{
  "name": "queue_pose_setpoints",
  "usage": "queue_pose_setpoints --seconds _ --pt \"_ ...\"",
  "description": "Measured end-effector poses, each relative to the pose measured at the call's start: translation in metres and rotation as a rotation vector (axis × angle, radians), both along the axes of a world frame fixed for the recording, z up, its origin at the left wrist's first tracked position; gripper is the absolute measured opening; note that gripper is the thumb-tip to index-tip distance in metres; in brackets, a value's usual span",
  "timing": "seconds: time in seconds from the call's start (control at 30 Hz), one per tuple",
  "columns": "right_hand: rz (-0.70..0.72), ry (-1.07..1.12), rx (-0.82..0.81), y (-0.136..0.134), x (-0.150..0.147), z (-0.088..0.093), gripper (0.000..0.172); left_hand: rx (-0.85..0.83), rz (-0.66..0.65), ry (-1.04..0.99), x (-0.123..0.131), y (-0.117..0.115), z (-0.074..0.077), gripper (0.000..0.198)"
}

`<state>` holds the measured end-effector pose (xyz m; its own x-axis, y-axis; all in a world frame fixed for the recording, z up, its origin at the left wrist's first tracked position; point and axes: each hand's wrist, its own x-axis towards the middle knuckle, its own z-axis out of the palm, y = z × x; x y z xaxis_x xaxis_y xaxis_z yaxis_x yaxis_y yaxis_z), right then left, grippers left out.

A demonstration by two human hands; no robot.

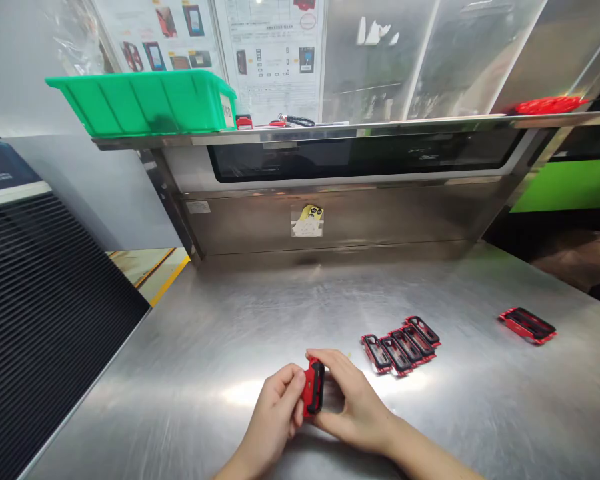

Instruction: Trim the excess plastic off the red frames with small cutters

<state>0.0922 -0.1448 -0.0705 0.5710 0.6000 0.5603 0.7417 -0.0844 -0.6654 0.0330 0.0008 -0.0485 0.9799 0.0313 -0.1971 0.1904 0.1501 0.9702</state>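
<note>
From the head camera, the person's left hand (pixel 275 410) and right hand (pixel 353 400) meet low in the frame, just above a brushed stainless-steel tabletop (pixel 190 373). Between them, a red-and-black moulded phone case (pixel 313 387) stands on edge, tilted slightly. The fingers (pixel 330 363) of the right hand are clamped on its top and far side, while the left hand's fingers (pixel 293 393) press against its near side. Its lower edge seems lifted off the steel, though the hands hide part of the view.

To the right, a tight overlapping row of five or six red-and-black open-framed phone cases (pixel 400 347) lies flat on the tabletop, just beyond the right hand. A single matching red-and-black case (pixel 527 325) lies well apart near the right edge.

Along the back runs a narrow stainless-steel shelf (pixel 300 137) carrying a bright green plastic tray (pixel 140 103), with a white card label (pixel 227 110) on its end. A red-handled tool with a black cord (pixel 293 121) and a red object (pixel 547 105) also sit there. Printed instruction sheets with phone-case photographs (pixel 275 40) hang behind. A yellow-and-white sticker (pixel 307 221) marks the steel panel below. At left lies a black ribbed panel (pixel 45 320). No writing is sharp enough to read.
</note>
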Motion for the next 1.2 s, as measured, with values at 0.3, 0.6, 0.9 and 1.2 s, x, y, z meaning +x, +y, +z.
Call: queue_pose_setpoints --seconds 0.3,0.6,0.9,1.2 --pt "-0.104 -0.356 -0.017 -0.006 -0.001 0.009 0.058 0.491 0.103 -0.279 -0.012 -0.002 0.000 0.036" --pt "-0.045 -0.327 0.069 -0.010 0.000 0.011 0.059 0.679 0.197 -0.532 -0.016 -0.003 -0.012 0.033" --pt "0.015 -0.319 0.117 -0.011 -0.002 0.016 0.048 0.643 0.176 -0.524 -0.015 -0.008 -0.010 0.036" --pt "-0.003 -0.234 0.056 -0.011 -0.007 0.020 0.060 0.414 0.011 -0.213 -0.012 -0.011 -0.005 0.051"
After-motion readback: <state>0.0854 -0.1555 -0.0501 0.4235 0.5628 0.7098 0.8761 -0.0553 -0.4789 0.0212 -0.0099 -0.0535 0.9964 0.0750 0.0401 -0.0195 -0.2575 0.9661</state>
